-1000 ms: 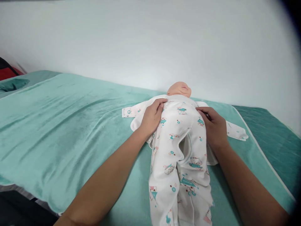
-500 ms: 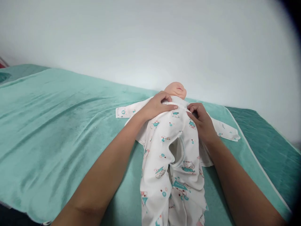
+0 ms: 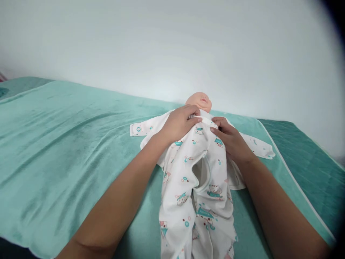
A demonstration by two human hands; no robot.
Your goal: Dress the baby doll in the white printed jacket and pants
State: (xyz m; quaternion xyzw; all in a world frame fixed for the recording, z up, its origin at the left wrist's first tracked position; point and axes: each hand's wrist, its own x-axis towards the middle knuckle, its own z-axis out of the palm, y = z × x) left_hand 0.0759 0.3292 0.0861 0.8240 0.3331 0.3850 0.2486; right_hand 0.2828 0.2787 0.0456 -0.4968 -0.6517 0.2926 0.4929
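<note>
A baby doll (image 3: 199,100) lies on its back, head at the far end, in a white printed shirt (image 3: 151,126) with both sleeves spread sideways. White baby pants (image 3: 183,180) with animal prints and an open crotch cover the doll's body and extend toward me. My left hand (image 3: 182,122) pinches the left part of the pants' waistband, its thumb on top of the cloth. On the other side, my right hand (image 3: 229,136) has its fingers closed on the right part of that waistband. The doll's legs are hidden under the cloth.
Beneath the doll spreads a light green blanket (image 3: 67,144), wrinkled on the left. A darker green quilted cover (image 3: 299,151) shows past its right edge. A pale wall (image 3: 134,46) rises right behind the doll's head.
Both hands have stayed at the waistband. My right hand's fingers have shifted slightly inward and closed nearer together on the cloth. The whole view has moved a little.
</note>
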